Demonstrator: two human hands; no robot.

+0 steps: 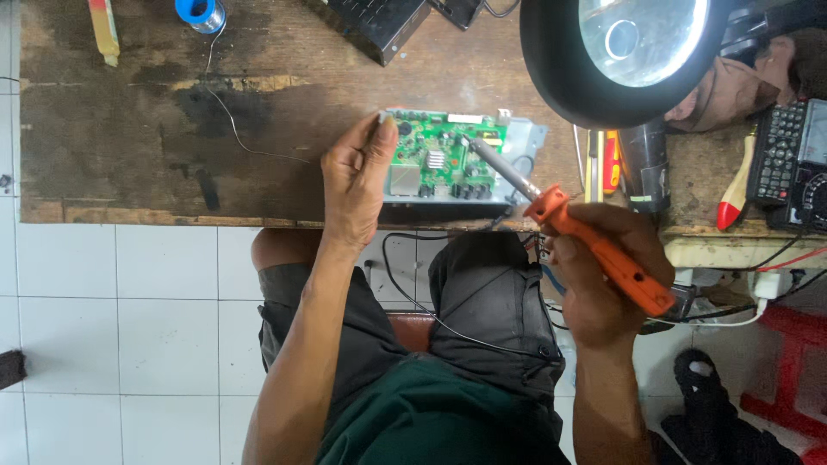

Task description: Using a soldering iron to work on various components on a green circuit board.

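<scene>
A green circuit board (pixel 448 159) in a grey metal tray (pixel 527 142) lies at the near edge of the worn wooden bench (pixel 129 129). My left hand (pixel 357 176) rests on the board's left end, pinching thin solder wire (pixel 233 125) that trails back to a blue spool (pixel 200 12). My right hand (pixel 603 275) grips the orange handle of a soldering iron (pixel 594 250). Its dark tip points up-left and touches the board near the middle.
A round black magnifier lamp (pixel 620 52) hangs over the bench's right part. A multimeter (pixel 792 164), a red-handled tool (pixel 736 194) and a yellow-red screwdriver (pixel 603 159) lie right. A black box (pixel 375 26) sits at the back. White floor tiles (pixel 121 344) lie below.
</scene>
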